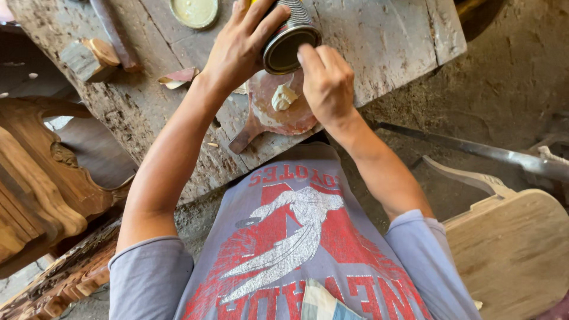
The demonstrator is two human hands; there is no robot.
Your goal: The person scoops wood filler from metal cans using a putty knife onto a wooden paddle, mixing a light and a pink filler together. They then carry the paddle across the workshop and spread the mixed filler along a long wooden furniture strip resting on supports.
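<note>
Both hands meet at a small metal tin can (290, 35), held tipped over the worn wooden workbench (379, 41). The left hand (240, 44) wraps around the can's ribbed side, fingers curled over the top of it and the thumb pressed along the near side, so the grasp is closed firmly on the can. The can's open mouth faces down and toward the person, showing a dark inside. The right hand (326, 80) is at the can's rim, its fingers bunched together with the fingertips touching the lip of the opening; whether it pinches anything between them cannot be told.

Just below the can, on the bench near its front edge, lies a reddish, stained wooden paddle board (269, 115) with a short handle pointing toward the person's left. A lump of pale putty (283, 96) sits on the board, almost directly under the can's mouth.

Farther out on the bench, a round lid (194, 12) with a pale cream inside lies near the far edge, well apart from the hands. A small wooden block (89, 59) rests at the bench's left side, and a torn scrap of paper (176, 77) lies between the block and the left forearm. Left of the bench stands carved wooden furniture (41, 178). To the right, near the person's elbow, is a pale unfinished wooden piece (510, 249), and a long metal bar (474, 149) lies on the dirt floor.
</note>
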